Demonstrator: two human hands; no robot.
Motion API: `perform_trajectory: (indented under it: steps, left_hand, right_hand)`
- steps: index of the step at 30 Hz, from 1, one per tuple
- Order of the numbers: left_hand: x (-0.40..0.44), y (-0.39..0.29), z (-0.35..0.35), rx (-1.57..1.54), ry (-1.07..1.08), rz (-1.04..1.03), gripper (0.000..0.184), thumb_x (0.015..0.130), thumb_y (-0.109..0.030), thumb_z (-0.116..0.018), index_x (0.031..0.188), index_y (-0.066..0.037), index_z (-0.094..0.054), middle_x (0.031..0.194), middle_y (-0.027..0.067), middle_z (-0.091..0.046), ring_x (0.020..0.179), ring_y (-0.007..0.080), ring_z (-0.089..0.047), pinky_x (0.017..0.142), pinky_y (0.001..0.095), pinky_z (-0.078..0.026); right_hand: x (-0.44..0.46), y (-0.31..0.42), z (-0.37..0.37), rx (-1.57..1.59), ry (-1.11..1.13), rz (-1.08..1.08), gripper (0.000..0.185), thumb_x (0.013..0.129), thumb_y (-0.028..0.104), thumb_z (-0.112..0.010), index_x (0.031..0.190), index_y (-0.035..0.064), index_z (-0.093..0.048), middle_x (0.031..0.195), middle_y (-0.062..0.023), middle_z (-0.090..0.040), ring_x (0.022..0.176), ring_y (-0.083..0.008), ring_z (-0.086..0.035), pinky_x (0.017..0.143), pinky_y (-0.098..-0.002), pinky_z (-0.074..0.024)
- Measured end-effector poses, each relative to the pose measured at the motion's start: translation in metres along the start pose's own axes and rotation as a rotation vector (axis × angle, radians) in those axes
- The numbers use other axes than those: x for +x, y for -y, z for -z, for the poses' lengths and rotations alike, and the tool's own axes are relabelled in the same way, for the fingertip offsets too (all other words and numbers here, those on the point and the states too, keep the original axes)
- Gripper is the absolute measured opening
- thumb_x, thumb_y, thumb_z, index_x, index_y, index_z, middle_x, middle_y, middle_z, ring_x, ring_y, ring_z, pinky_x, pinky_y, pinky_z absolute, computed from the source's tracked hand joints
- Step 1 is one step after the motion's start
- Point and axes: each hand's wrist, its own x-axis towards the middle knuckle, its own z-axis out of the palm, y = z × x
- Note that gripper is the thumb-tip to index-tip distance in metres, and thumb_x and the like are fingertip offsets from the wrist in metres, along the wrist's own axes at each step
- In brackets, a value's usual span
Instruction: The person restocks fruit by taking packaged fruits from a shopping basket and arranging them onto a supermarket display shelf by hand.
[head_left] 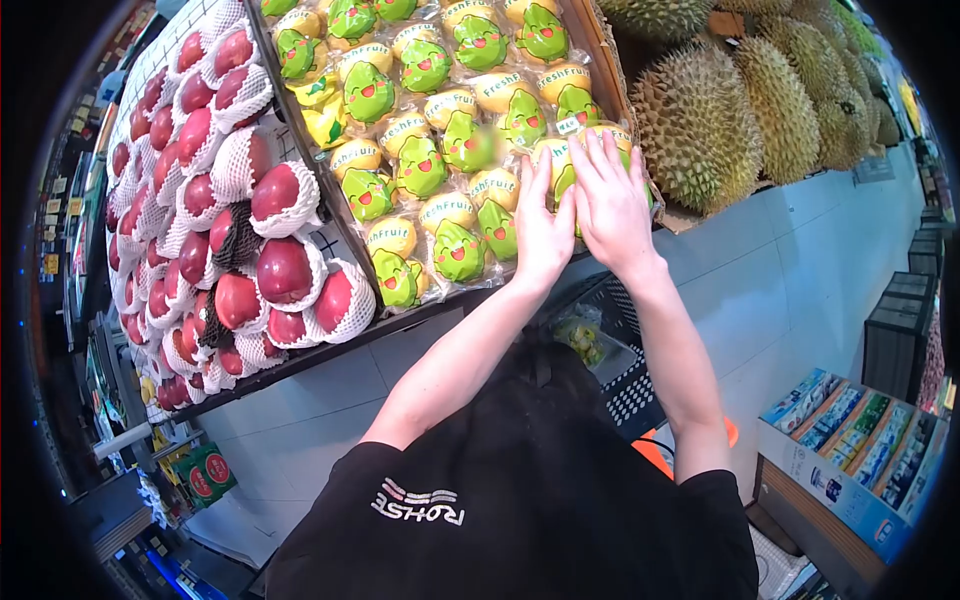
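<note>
1. Nearest camera: black T-shirt [540,480] of the wearer, w/ white chest print, upside down in this view; appears to read "ROHSE", last letters uncertain.
2. L hand [545,222] & R hand [617,205]: palms down, side by side, fingers straight and extended, thumbs close together; no closed grip visible. Pressure applied: can't tell.
3. Bagged fruit [562,178]: in near R corner of the display box [604,62], directly under/btwn the fingers, mostly covered. R hand lies over it & adjacent pkg.; L hand sits along its L side. Neither clearly nearer. Long axis, judged from neighboring pkgs., runs away from the torso, approx. in line w/ the fingers.
4. Labels: "FreshFruit" on yellow upper part of pkgs., above a smiling green cartoon figure. Small white tag beyond the fingertips, illegible.
5. Flanking: red fruit [284,271] in foam nets, L; durians [695,130], R. Black basket [630,397] below.
6. Stacked cartons [840,465], lower R: print too small to read.
</note>
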Motion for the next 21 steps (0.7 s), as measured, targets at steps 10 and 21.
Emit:
perform_trajectory:
  steps: [10,21]
  left_hand:
    - [-0.027,-0.005,0.026,-0.612,0.212,0.172,0.071,0.095,0.002,-0.045,0.15,0.001,-0.001,0.157,0.0207,-0.009,0.146,0.0259,-0.01,0.118,0.0375,-0.012]
    - [-0.034,-0.004,0.033,-0.463,0.288,0.152,0.063,0.097,0.001,-0.044,0.149,0.006,-0.008,0.155,0.0214,-0.016,0.145,0.025,-0.016,0.116,0.0344,-0.019]
  right_hand:
    - [0.001,0.003,-0.014,-0.009,-0.005,-0.03,0.056,0.094,0.037,-0.051,0.138,0.0031,-0.045,0.14,-0.0243,-0.045,0.133,-0.0361,-0.04,0.112,-0.0542,-0.023]
    - [0.008,0.012,-0.014,-0.09,0.053,-0.05,0.061,0.093,0.039,-0.052,0.141,0.0043,-0.041,0.147,-0.0241,-0.036,0.139,-0.0382,-0.03,0.112,-0.0578,-0.0174]
